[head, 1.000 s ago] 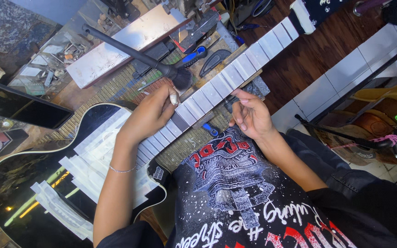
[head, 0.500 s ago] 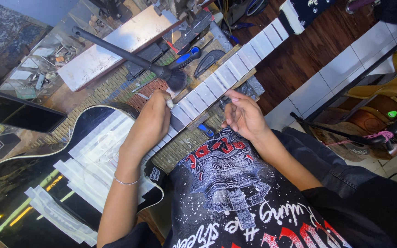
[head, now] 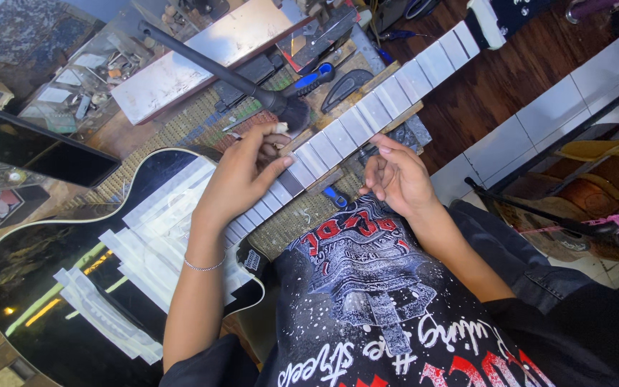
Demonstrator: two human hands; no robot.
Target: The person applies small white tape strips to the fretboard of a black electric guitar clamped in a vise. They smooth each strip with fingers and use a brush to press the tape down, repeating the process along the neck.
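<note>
Head view, looking straight down: a black electric guitar (head: pixel 51 287) lies across the tabletop (head: pixel 180 129), its neck (head: pixel 367 118) running up and away from the body towards the upper right, the fretboard masked with pale tape between the frets. The left hand (head: pixel 241 175) sits on the neck just above the body, fingers curled and pinched on a small pale object whose kind I cannot make out, thumb stretched along the near edge of the neck. The right hand (head: pixel 395 175) is on the near side of the neck, half open, fingers loosely bent and holding nothing, fingertips touching the neck's underside edge.

Beyond the neck, a dark brush (head: pixel 252 84) with a long handle lies almost touching the left hand. Further off from the neck are a long metal beam (head: pixel 209 57) and a blue-handled tool (head: pixel 309 79), tightly packed. Strips of white tape (head: pixel 152 236) cover the guitar body below the neck. A dark phone (head: pixel 37 150) rests left of the body's edge. Right of the neck the tabletop ends, with wood floor (head: pixel 481 93) open beyond.
</note>
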